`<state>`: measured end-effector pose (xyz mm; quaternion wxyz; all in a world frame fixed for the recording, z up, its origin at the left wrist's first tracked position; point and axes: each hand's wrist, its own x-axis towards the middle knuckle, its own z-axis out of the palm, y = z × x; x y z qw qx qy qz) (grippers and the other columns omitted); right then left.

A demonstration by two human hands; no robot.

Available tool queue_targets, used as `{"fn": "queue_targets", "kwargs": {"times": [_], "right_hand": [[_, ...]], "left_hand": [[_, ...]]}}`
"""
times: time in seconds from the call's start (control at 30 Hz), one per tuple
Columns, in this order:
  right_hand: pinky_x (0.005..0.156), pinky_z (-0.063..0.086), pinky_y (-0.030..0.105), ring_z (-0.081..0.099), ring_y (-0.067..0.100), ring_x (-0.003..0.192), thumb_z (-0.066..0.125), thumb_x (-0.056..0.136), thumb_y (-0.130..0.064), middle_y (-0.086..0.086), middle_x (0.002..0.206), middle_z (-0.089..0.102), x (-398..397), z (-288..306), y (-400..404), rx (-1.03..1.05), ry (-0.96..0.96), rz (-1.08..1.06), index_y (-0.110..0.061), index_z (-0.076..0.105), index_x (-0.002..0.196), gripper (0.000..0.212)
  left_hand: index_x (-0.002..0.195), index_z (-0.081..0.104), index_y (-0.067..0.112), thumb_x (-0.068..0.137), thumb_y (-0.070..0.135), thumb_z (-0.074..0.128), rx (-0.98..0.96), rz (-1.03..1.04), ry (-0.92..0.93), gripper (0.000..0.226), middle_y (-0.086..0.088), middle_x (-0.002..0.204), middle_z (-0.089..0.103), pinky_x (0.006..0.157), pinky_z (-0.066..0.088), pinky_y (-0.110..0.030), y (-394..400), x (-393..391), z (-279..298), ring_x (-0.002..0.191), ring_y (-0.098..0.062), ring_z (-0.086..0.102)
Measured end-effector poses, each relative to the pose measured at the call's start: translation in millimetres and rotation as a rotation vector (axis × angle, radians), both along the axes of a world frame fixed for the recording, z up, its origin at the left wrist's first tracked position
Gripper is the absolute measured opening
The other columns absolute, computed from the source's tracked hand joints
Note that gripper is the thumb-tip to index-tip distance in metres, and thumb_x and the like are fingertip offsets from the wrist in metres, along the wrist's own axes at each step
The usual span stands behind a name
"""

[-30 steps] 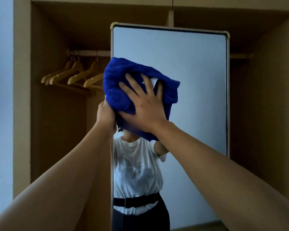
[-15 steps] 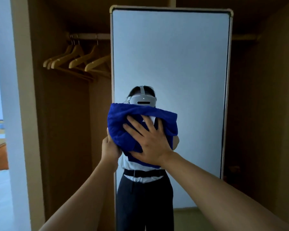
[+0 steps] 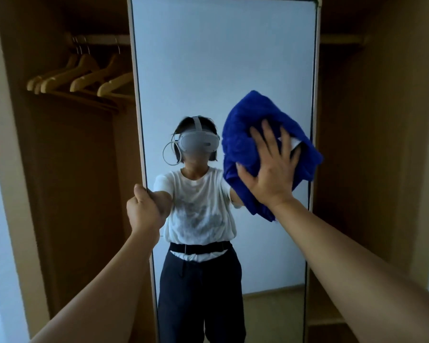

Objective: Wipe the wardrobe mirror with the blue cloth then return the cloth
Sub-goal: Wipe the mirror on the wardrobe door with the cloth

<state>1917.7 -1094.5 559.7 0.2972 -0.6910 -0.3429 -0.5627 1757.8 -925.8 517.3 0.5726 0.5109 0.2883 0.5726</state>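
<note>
Cloth shifted from mirror's left-centre to right edge. Right hand (image 3: 270, 169), fingers spread flat, presses blue cloth (image 3: 255, 134) on mirror (image 3: 221, 58). Left hand (image 3: 144, 211) grips mirror's left frame edge. Risks: bunched cloth overhangs frame, may slip free; hard push could swing panel.

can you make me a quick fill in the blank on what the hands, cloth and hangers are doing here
1. The right hand presses a cloth of the colour ____ against the mirror.
2. The left hand grips the mirror's ____ edge.
3. The cloth lies on the ____ side of the glass.
4. The wooden hangers on the rail carry ____ clothes.

Missing words: blue; left; right; no
</note>
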Motion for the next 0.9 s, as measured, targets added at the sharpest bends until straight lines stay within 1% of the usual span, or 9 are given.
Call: {"fn": "queue_targets", "kwargs": {"times": [0.17, 0.33, 0.47, 0.63, 0.73, 0.8, 0.83, 0.87, 0.9], "right_hand": [[0.106, 0.016, 0.064, 0.018, 0.033, 0.142, 0.044, 0.084, -0.057, -0.001, 0.156, 0.026, 14.8, -8.4, -17.2, 0.068, 0.075, -0.079, -0.025, 0.033, 0.145, 0.070], [0.104, 0.018, 0.066, 0.020, 0.037, 0.140, 0.046, 0.083, -0.057, 0.001, 0.155, 0.026, 7.2, 16.1, -10.5, 0.043, 0.039, -0.087, -0.024, 0.034, 0.145, 0.071], [0.105, 0.017, 0.065, 0.018, 0.038, 0.141, 0.043, 0.084, -0.059, 0.000, 0.157, 0.023, -15.5, 68.4, 12.1, 0.007, 0.001, -0.067, -0.026, 0.031, 0.147, 0.071], [0.106, 0.015, 0.065, 0.010, 0.036, 0.144, 0.039, 0.084, -0.062, -0.002, 0.159, 0.013, -54.3, 108.5, 49.6, -0.120, -0.060, -0.041, -0.028, 0.024, 0.149, 0.074], [0.104, 0.017, 0.066, 0.016, 0.037, 0.143, 0.039, 0.084, -0.061, 0.001, 0.158, 0.019, -68.5, 86.2, 68.4, -0.175, -0.160, -0.031, -0.027, 0.029, 0.148, 0.074], [0.102, 0.020, 0.065, 0.022, 0.037, 0.141, 0.043, 0.083, -0.060, 0.002, 0.156, 0.026, -72.6, 54.4, 77.9, -0.207, -0.227, -0.006, -0.025, 0.034, 0.147, 0.073], [0.102, 0.020, 0.065, 0.024, 0.037, 0.140, 0.045, 0.083, -0.060, 0.003, 0.155, 0.028, -73.8, 36.9, 81.1, -0.226, -0.253, 0.008, -0.024, 0.036, 0.146, 0.073], [0.102, 0.020, 0.064, 0.025, 0.037, 0.140, 0.046, 0.082, -0.060, 0.003, 0.155, 0.029, -75.4, 17.5, 84.1, -0.247, -0.270, 0.022, -0.024, 0.036, 0.146, 0.074], [0.101, 0.021, 0.063, 0.024, 0.036, 0.140, 0.047, 0.082, -0.060, 0.003, 0.155, 0.029, -77.1, -2.1, 86.5, -0.270, -0.280, 0.032, -0.023, 0.036, 0.146, 0.075]], "left_hand": [[0.121, 0.053, 0.007, 0.100, 0.041, 0.028, -0.013, -0.004, -0.010, 0.047, -0.007, 0.103, 0.053, 0.080, 0.038, -0.035, 5.4, 2.1, -1.4, 0.095, -0.022, 0.050], [0.073, 0.047, 0.013, 0.100, 0.040, 0.029, -0.002, -0.012, -0.014, 0.042, -0.005, 0.075, 0.053, 0.065, 0.040, -0.030, 7.3, 4.0, -1.2, 0.074, -0.022, 0.054], [0.078, 0.049, 0.016, 0.098, 0.043, 0.029, -0.022, -0.016, 0.010, 0.039, -0.010, 0.089, 0.060, 0.083, 0.046, -0.040, 16.0, 4.4, -4.8, 0.087, -0.027, 0.057], [0.063, 0.040, 0.017, 0.100, 0.038, 0.029, -0.036, -0.040, -0.009, 0.044, -0.004, 0.062, 0.047, 0.065, 0.040, -0.034, 11.6, 3.0, -2.0, 0.061, -0.019, 0.049], [0.062, 0.031, 0.019, 0.098, 0.046, 0.028, -0.078, -0.091, -0.059, 0.045, 0.004, 0.034, 0.045, 0.054, 0.036, -0.022, 9.8, 6.1, 1.9, 0.036, -0.005, 0.046], [0.062, 0.030, 0.019, 0.097, 0.046, 0.028, -0.086, -0.116, -0.047, 0.044, 0.007, 0.029, 0.043, 0.047, 0.038, -0.010, 17.0, 8.0, 0.3, 0.029, 0.001, 0.043], [0.062, 0.033, 0.018, 0.097, 0.043, 0.029, -0.075, -0.157, -0.057, 0.044, 0.006, 0.037, 0.047, 0.047, 0.043, -0.011, 16.3, 6.2, 0.4, 0.033, 0.001, 0.046], [0.064, 0.039, 0.017, 0.093, 0.045, 0.032, -0.037, -0.196, -0.046, 0.040, 0.000, 0.053, 0.053, 0.057, 0.051, -0.016, 17.9, 3.2, -1.5, 0.049, -0.004, 0.055], [0.068, 0.046, 0.021, 0.088, 0.047, 0.034, -0.018, -0.233, -0.050, 0.035, -0.004, 0.069, 0.055, 0.074, 0.056, -0.031, 17.6, -0.2, -2.8, 0.068, -0.014, 0.058]]}}
